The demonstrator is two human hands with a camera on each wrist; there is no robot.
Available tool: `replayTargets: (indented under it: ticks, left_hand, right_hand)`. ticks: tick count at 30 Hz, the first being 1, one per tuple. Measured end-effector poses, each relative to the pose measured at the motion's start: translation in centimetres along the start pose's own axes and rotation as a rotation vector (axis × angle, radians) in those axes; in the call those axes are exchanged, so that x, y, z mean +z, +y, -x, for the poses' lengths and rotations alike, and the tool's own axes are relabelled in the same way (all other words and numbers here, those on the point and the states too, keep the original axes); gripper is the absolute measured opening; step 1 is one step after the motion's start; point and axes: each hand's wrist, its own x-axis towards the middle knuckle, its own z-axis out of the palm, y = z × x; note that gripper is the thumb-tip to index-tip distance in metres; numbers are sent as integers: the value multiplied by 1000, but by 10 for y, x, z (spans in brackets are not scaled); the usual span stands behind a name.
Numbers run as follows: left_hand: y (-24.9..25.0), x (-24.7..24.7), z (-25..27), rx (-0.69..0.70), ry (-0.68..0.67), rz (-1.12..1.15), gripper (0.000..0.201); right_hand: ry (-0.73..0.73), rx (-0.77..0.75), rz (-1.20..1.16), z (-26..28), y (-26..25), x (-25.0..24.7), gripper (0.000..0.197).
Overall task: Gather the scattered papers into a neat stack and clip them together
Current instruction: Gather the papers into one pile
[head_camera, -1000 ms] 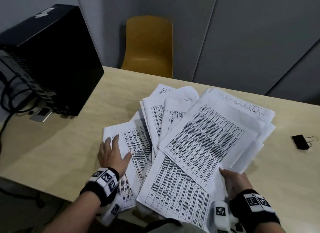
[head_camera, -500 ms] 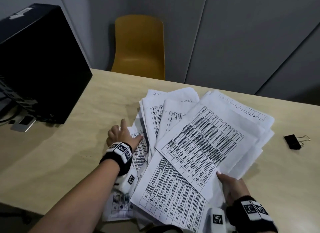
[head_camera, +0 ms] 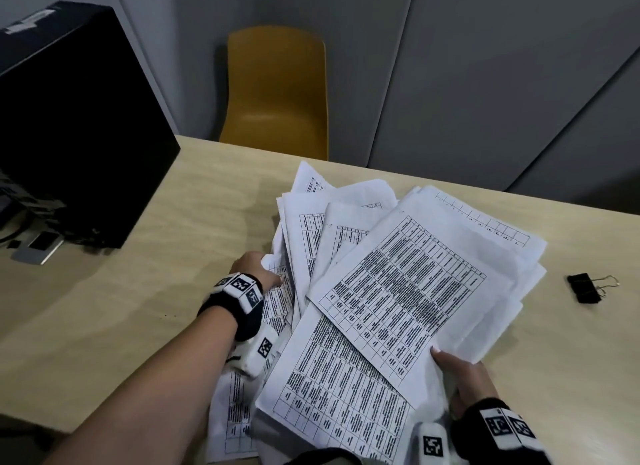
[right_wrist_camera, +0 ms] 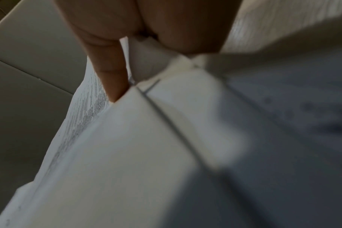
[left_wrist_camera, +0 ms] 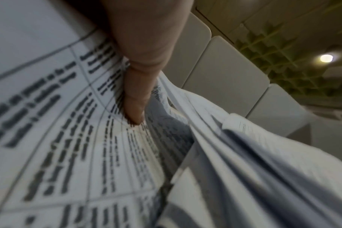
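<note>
Loosely fanned, the papers [head_camera: 398, 291] lay on the tabletop [head_camera: 138, 291], their printed tables too blurred to read, with the binder clip [head_camera: 585, 288] well apart to their right. The left hand [head_camera: 256, 267], half a second earlier resting fingers-up on the sheets' left edge, had curled over that edge, its fingers [left_wrist_camera: 135, 98] pressing into the sheets. The right hand [head_camera: 464, 378] still pinched the near right corner, thumb on top.
</note>
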Motion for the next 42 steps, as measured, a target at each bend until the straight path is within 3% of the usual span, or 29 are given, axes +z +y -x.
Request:
replayTargets:
  ticks: [6,9,12,16,20,24,28,35,39,42]
  left_hand:
    - [-51,-19,29,-115,-326,1039,64]
    - [-92,-25,42,-153,-395,1289,87]
    - [-110,-18,61,-195,-262,1176,65]
    - [-94,-4,63,-125,-204,936,58]
    - [-58,1,46,-42,96,531,35]
    - [-25,4,34,42,204,276,36]
    - [-13,14,26,-42,129,-46,54]
    - [-7,14,32,-102,31,129,61]
    - [-24,6,36,-111,-57,402,37]
    - [-38,7,47,-187,-188,648,33]
  right_hand:
    - [-25,3,-16,4,0,-1,29]
    - [-43,5,-18,5,-1,0,35]
    - [-27,-19,1,5,0,1,32]
    - [-23,-20,12,5,2,0,31]
    - [-21,-23,18,2,3,-2,31]
    - [2,-42,16,-3,7,-3,30]
    - [-5,-49,-7,-4,7,-3,21]
    - [-8,-61,5,-10,6,-4,19]
    - [-16,-68,5,-8,5,-4,10]
    - [-12,-64,28,-10,6,-4,12]
